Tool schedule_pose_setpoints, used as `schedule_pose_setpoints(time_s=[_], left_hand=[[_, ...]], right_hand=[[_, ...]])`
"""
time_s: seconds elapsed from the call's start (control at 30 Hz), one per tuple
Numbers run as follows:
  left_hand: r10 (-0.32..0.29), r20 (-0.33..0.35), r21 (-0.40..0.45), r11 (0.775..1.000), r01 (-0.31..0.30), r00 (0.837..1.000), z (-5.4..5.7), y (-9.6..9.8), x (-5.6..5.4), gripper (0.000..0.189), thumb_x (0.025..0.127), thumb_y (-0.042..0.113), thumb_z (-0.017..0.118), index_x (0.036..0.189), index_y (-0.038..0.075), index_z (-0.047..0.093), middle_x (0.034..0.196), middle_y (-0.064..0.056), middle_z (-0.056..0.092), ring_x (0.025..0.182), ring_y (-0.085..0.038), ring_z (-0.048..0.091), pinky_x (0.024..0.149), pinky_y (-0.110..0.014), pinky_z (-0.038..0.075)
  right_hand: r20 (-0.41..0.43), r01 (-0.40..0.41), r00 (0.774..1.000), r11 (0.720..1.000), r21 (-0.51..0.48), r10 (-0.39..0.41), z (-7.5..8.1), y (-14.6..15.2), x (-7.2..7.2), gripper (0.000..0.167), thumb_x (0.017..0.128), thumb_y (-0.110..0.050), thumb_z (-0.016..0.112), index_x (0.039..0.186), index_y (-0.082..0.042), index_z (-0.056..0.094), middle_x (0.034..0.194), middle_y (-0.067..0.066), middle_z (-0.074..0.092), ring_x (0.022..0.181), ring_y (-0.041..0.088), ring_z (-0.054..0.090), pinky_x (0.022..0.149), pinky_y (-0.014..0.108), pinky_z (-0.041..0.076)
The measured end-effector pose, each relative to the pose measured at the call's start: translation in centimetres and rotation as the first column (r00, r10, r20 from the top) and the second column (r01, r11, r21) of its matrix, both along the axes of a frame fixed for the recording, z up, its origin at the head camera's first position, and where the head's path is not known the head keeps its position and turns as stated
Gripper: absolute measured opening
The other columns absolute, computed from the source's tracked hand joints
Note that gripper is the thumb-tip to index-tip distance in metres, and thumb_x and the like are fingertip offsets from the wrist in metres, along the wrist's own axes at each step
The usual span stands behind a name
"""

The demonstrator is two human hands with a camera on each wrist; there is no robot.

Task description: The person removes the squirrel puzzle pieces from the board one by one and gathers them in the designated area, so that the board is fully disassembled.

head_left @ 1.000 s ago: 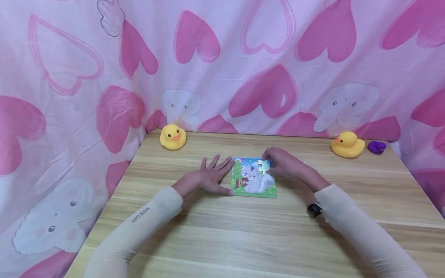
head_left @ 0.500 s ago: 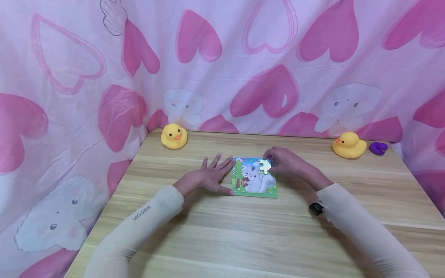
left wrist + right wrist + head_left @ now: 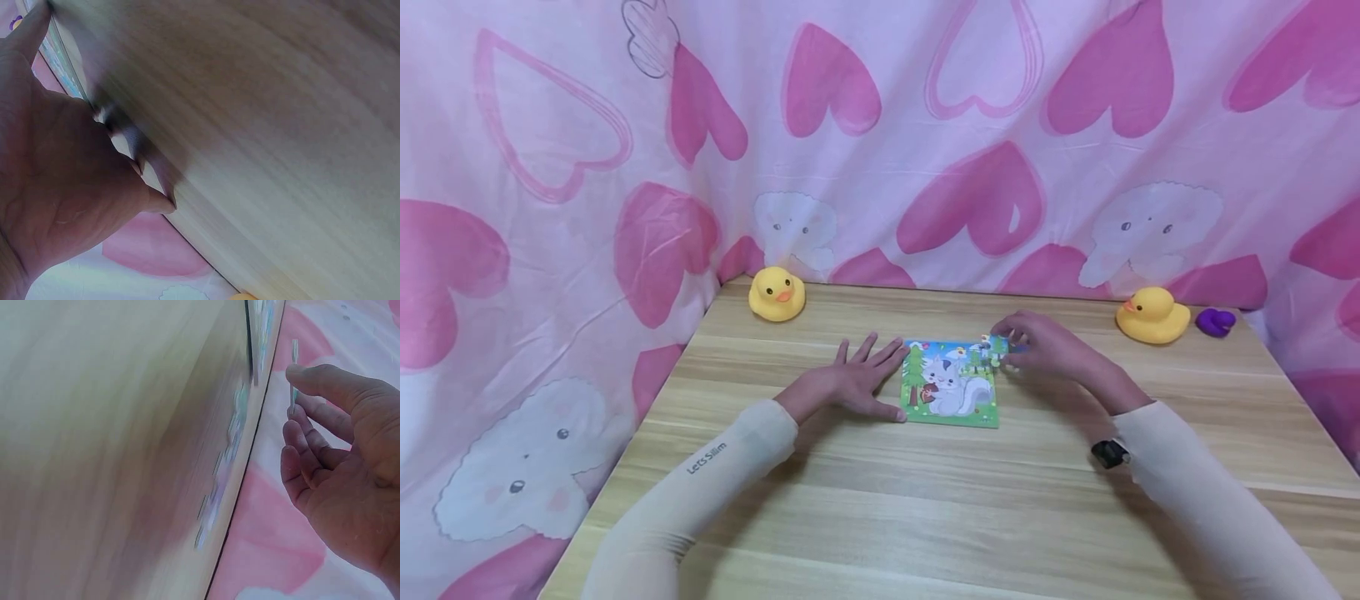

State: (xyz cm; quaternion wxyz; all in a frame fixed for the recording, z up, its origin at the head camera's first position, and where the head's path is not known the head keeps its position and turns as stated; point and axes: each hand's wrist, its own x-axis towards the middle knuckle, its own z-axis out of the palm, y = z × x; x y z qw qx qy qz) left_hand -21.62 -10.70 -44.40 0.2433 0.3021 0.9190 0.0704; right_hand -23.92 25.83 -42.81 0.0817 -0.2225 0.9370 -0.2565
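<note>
A square jigsaw puzzle (image 3: 955, 396) with a grey squirrel, green trees and blue sky lies on the wooden table. My left hand (image 3: 857, 385) is spread flat along its left side, thumb and index fingertip at the edge. Above the puzzle's upper right corner my right hand (image 3: 1041, 350) pinches a small puzzle piece (image 3: 997, 348). In the right wrist view that puzzle piece (image 3: 295, 353) shows edge-on between thumb and index finger, raised off the table, while the other fingers curl loosely. Several loose puzzle pieces (image 3: 226, 450) lie on the table there; my right hand mostly hides them in the head view.
A yellow rubber duck (image 3: 777, 293) stands at the table's back left. Another yellow duck (image 3: 1152, 315) and a small purple duck (image 3: 1215, 322) are at the back right. A pink heart-print curtain (image 3: 970, 200) hangs behind the table (image 3: 880, 508).
My right hand has lifted the puzzle piece and carried it right, from over the squirrel picture to the puzzle's upper right corner. My left hand stays in place.
</note>
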Motion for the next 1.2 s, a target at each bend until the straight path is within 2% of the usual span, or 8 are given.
schedule_pose_setpoints(time_s=[0.47, 0.9, 1.2], left_hand=[[0.002, -0.004, -0.005, 1.0, -0.002, 1.0, -0.1, -0.1, -0.1, 0.116, 0.088, 0.085, 0.057, 0.171, 0.034, -0.008, 0.18, 0.009, -0.015, 0.166, -0.038, -0.018, 0.126, -0.075, -0.011], [-0.001, -0.009, -0.001, 1.0, 0.001, 1.0, 0.0, -0.1, 0.0, 0.116, 0.089, 0.084, 0.057, 0.171, 0.032, -0.007, 0.18, 0.007, -0.014, 0.166, -0.039, -0.018, 0.126, -0.076, -0.01], [-0.007, -0.01, 0.001, 1.0, 0.007, 1.0, 0.1, -0.1, 0.1, 0.117, 0.089, 0.083, 0.058, 0.171, 0.031, -0.008, 0.18, 0.006, -0.014, 0.166, -0.039, -0.017, 0.126, -0.076, -0.009]], right_hand=[[0.029, 0.11, 0.993, 0.994, 0.011, -0.11, -0.3, 5.7, 1.3, 0.043, 0.095, -0.006, 0.074, 0.137, -0.004, 0.065, 0.133, 0.018, 0.063, 0.12, 0.038, 0.063, 0.099, 0.059, 0.058], [0.009, 0.138, 0.99, 0.99, 0.017, -0.138, -0.9, 10.5, 2.6, 0.043, 0.094, 0.0, 0.071, 0.136, 0.002, 0.063, 0.135, 0.027, 0.059, 0.12, 0.047, 0.062, 0.098, 0.065, 0.056], [0.032, 0.136, 0.99, 0.989, 0.064, -0.138, -1.2, 11.7, 2.9, 0.044, 0.091, 0.002, 0.075, 0.134, 0.004, 0.065, 0.122, 0.023, 0.064, 0.11, 0.041, 0.066, 0.093, 0.06, 0.059]])
